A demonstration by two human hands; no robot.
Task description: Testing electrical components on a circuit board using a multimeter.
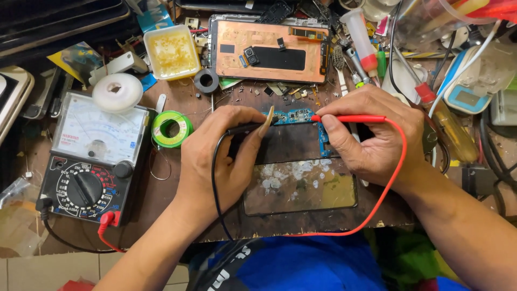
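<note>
Blue circuit board (299, 116), at twelve o'clock of opened phone (299, 178). Left hand (221, 156) fingers pinch black probe (249, 128); right hand (371, 134) pinches red probe (350, 118). Advisable: steady tips, single contacts. Analog multimeter (91, 156) at nine o'clock.

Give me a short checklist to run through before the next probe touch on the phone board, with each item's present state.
1. Black probe held in the left hand, tip at the blue circuit board: ok.
2. Red probe held in the right hand, tip at the same board: ok.
3. Both leads plugged into the meter, black and red at its lower edge: ok.
4. Meter dial setting suits the test: cannot tell, markings too small.
5. Needle reading visible: cannot tell, the scale is washed out.
6. Bench around the board free of loose screws and parts: not ok, small bits lie just above it.
</note>
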